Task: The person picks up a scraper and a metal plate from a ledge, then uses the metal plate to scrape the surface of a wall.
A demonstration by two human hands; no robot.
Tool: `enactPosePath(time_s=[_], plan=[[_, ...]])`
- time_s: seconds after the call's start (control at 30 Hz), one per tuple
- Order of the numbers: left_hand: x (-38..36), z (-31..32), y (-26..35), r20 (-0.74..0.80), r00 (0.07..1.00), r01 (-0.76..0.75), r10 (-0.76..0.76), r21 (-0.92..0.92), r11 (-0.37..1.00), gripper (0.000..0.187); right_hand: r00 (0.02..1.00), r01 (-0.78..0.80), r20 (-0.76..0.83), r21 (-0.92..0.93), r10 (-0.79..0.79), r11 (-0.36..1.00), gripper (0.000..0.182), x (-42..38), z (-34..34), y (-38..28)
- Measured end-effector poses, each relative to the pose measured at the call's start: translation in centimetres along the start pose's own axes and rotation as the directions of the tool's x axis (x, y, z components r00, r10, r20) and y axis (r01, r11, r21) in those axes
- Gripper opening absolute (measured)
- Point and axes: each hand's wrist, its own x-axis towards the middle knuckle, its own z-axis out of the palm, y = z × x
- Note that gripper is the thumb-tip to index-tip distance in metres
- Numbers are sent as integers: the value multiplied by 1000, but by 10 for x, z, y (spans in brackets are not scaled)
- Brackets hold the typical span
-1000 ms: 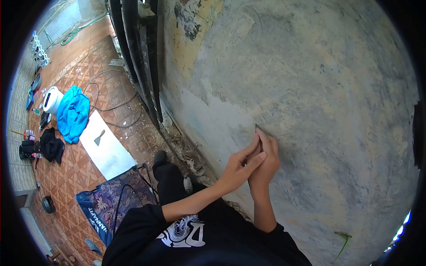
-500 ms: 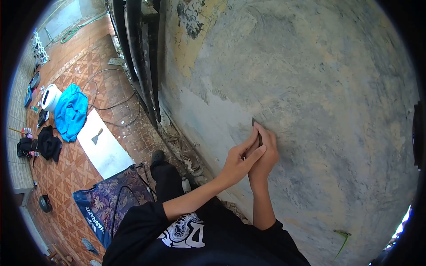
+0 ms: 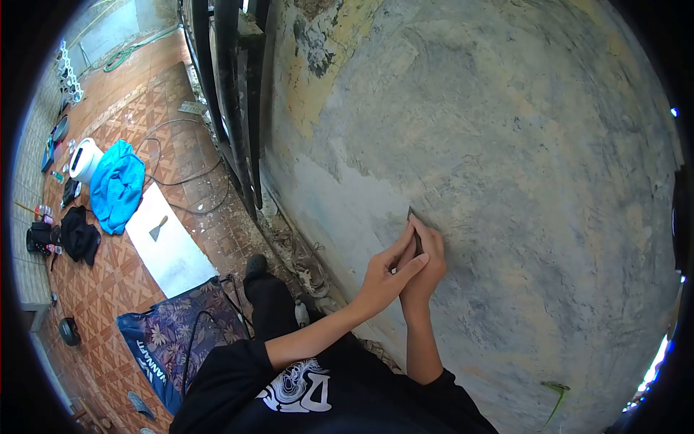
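Observation:
Both hands come together at the grey plastered wall (image 3: 506,217). My left hand (image 3: 387,278) is closed, its fingers against the other hand and the thin dark tool (image 3: 410,212) there. Wrapped round the tool's handle is my right hand (image 3: 426,267), fingers closed. The tool's small pointed tip sticks out above the fingertips and touches the wall or is very near it, beside the edge of a paler, smoother patch (image 3: 361,206). Most of the handle is hidden between the hands.
Black metal bars (image 3: 235,108) stand left of the wall. On the tiled floor lie a white board (image 3: 173,249) with a putty knife (image 3: 158,228), a blue cloth (image 3: 118,186), a white container (image 3: 84,160), a patterned bag (image 3: 184,325) and a cable (image 3: 191,176).
Both hands and the tool have shifted slightly down and left along the wall. The camera view has also moved a little.

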Motion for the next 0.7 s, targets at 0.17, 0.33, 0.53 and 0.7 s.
enactPosePath(time_s=[0.17,0.33,0.53,0.7], plan=[[-13,-9,-10,-51,999,-1,4,55,998,60,990,-114,102,172,98,978,36,-28,-3,10],[-30,-14,7,-24,1000,-2,6,145,989,71,939,-334,237,452,250,827,46,-50,-13,4],[-52,-13,14,129,980,-195,151,490,850,83,931,-220,365,504,25,835,52,-63,-12,-1],[-57,-2,28,122,990,-121,75,428,896,87,976,-166,212,612,42,773,45,-70,-13,-4]])
